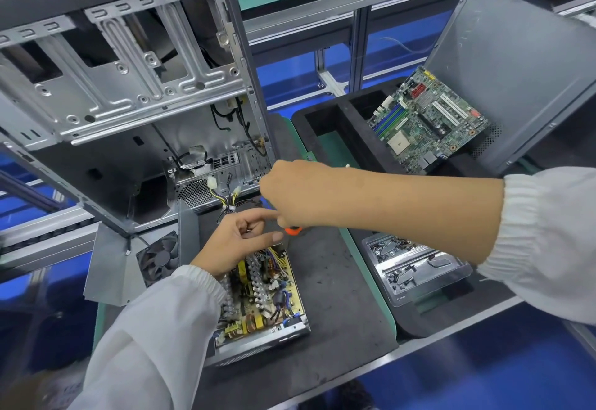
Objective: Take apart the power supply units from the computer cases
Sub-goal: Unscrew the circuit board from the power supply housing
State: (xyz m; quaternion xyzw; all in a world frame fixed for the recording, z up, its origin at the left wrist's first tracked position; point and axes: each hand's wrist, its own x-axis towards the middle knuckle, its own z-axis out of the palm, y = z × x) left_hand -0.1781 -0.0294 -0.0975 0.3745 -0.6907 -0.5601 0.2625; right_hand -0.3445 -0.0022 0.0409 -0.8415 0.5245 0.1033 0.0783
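Observation:
The opened power supply unit (267,300) lies on the black mat, its yellow circuit board and wires exposed. Its cable bundle (229,203) runs up toward the upright computer case (129,96) behind it. My left hand (242,242) hovers over the unit's far end, index finger and thumb stretched out and the other fingers curled; nothing shows in them. My right hand (290,193) is a fist just above it, gripping an orange-handled screwdriver (293,230) of which only a bit of the handle peeks out below.
A loose fan (158,256) and a grey metal cover (113,267) lie left of the unit. A motherboard (429,119) rests in a black foam tray at the back right against a grey panel (516,64). A plastic tray (416,267) with screws sits on the right.

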